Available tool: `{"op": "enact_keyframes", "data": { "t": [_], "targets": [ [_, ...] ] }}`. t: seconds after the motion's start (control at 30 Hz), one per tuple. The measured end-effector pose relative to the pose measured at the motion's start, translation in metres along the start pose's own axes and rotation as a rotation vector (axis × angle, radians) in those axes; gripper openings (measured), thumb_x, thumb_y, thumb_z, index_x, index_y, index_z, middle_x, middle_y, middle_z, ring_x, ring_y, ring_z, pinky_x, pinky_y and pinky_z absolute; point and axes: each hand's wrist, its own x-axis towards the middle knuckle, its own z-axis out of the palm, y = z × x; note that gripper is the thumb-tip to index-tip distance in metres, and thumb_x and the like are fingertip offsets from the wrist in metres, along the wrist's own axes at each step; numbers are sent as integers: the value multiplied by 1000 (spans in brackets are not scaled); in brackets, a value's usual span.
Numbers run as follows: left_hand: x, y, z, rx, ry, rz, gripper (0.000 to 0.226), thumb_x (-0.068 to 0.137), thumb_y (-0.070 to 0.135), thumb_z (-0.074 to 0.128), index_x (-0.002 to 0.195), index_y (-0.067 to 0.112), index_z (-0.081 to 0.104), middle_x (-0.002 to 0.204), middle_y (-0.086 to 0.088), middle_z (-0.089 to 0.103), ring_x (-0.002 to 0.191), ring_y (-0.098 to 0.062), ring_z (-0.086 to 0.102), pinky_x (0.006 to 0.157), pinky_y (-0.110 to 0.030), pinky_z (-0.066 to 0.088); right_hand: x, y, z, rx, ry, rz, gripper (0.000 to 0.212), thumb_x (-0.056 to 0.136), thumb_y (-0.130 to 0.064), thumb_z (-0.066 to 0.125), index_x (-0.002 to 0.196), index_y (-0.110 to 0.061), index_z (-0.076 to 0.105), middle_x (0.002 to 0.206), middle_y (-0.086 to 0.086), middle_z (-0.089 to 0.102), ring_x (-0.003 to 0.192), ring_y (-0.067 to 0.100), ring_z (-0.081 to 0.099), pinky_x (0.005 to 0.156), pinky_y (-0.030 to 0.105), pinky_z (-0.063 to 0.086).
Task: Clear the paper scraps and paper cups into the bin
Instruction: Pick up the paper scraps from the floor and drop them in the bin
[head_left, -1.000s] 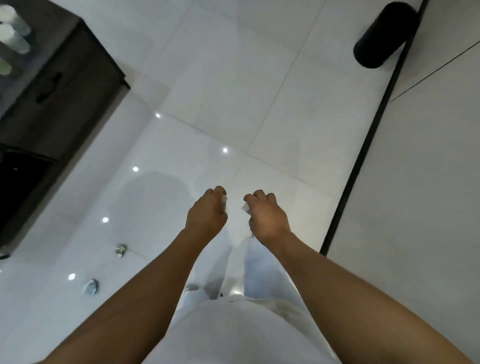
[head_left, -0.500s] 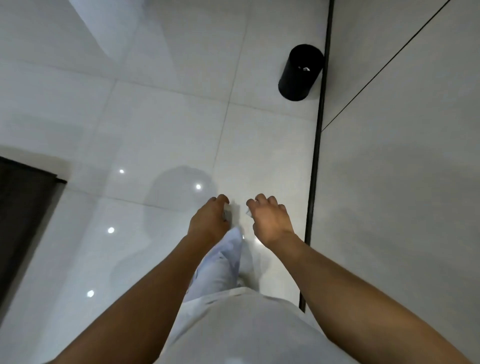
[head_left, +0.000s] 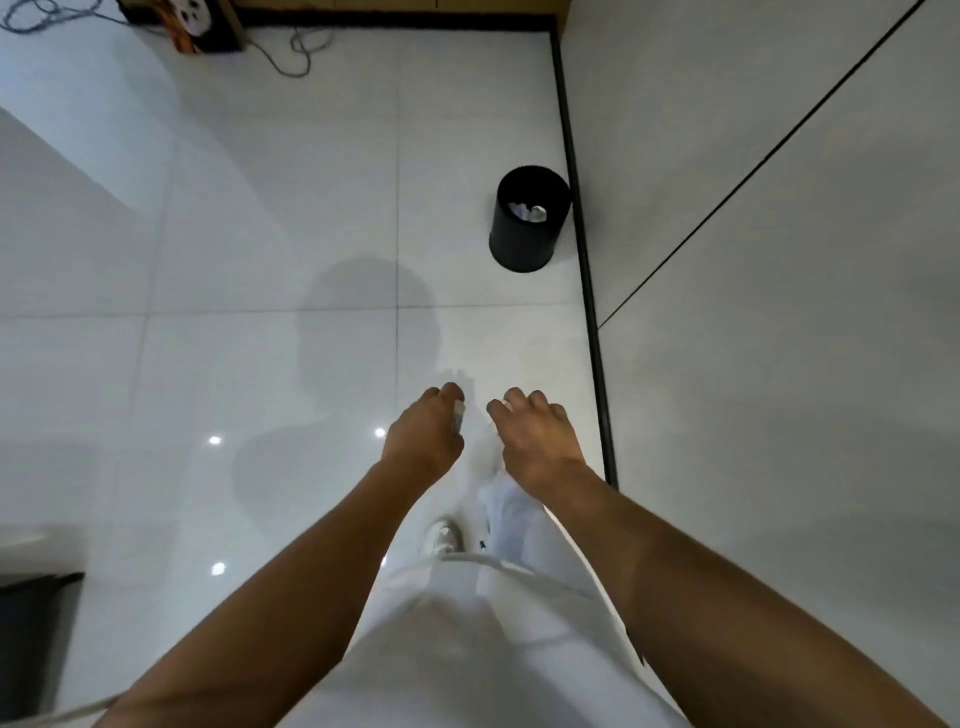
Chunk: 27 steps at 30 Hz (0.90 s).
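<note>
A black round bin stands on the white tiled floor against the right wall, ahead of me, with crumpled paper lying inside. My left hand is held out in front of me, its fingers curled round a small white paper scrap. My right hand is beside it, fingers curled down over a bit of white paper that barely shows. Both hands are well short of the bin.
A black skirting strip runs along the grey wall on the right. Cables and a dark box lie at the far wall. A dark piece of furniture sits at the lower left. My shoe is below the hands.
I have walked and turned toward the bin, which now appears closer and nearer the middle of the view. Both hands keep their hold on the paper.
</note>
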Motion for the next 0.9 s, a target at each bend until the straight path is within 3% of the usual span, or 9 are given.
{"op": "enact_keyframes", "data": {
  "t": [0.13, 0.4, 0.73, 0.9],
  "targets": [
    [77, 31, -27, 34, 8, -7, 38, 83, 7, 57, 118, 18, 49, 105, -4, 59, 85, -23, 59, 68, -30, 49, 65, 44, -26, 17, -3, -3, 43, 87, -4, 52, 127, -18, 46, 124, 6, 48, 109, 28, 48, 89, 37, 41],
    [219, 106, -72, 97, 52, -19, 40, 87, 8, 56, 124, 19, 46, 111, -3, 58, 79, -16, 50, 64, -25, 41, 195, 147, -101, 41, 33, 19, 42, 90, -8, 54, 130, -18, 47, 125, 6, 49, 111, 27, 49, 85, 36, 42],
    [355, 157, -123, 309, -16, 125, 48, 88, 6, 54, 132, 16, 40, 122, -6, 52, 107, -24, 55, 73, -28, 40, 324, 224, -170, 60, -2, 74, 41, 90, -8, 51, 130, -19, 46, 125, 5, 49, 113, 27, 49, 86, 36, 45],
    [444, 161, -154, 338, -25, 151, 47, 86, 3, 52, 129, 16, 39, 118, -6, 52, 103, -23, 55, 69, -27, 36, 406, 248, -196, 90, -70, 129, 46, 91, -13, 55, 135, -20, 42, 134, 6, 44, 121, 27, 44, 93, 36, 43]
  ]
}}
